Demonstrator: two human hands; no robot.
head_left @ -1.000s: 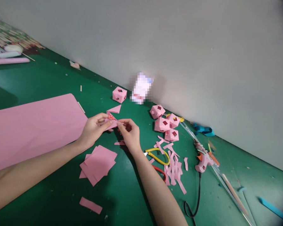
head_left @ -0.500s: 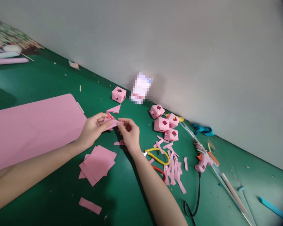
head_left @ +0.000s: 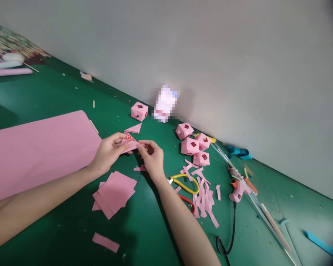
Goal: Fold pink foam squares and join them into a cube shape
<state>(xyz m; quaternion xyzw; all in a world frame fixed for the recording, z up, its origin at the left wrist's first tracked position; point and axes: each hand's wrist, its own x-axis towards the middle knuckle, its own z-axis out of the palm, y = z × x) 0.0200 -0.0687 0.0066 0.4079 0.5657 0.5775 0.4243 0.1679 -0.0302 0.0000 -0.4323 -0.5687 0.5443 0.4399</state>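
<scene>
Between my two hands is a folded piece of pink paper (head_left: 129,146), held just above the green table. My left hand (head_left: 107,149) pinches its left side, thumb on top. At its right corner, the thumb and fingers of my right hand (head_left: 153,157) press together on the paper. A small red patterned patch (head_left: 129,137) shows by my left fingertips; I cannot make out what it is. Just beyond lies a folded pink triangle (head_left: 134,128). A stack of pink paper squares (head_left: 115,194) rests nearer to me, with a pink strip (head_left: 106,242) below it.
A large pink sheet (head_left: 44,151) covers the left. Faceted pink paper balls (head_left: 190,146) cluster right, another ball (head_left: 139,111) behind. Scissors (head_left: 186,184) with yellow and red handles lie beside pink scraps (head_left: 204,199). Farther right is a pink glue gun (head_left: 239,191) with a black cord. A blurred screen (head_left: 166,103) leans against the wall.
Almost nothing differs. Both hands keep the same hold on the folded paper, and the whole view has shifted very slightly.
</scene>
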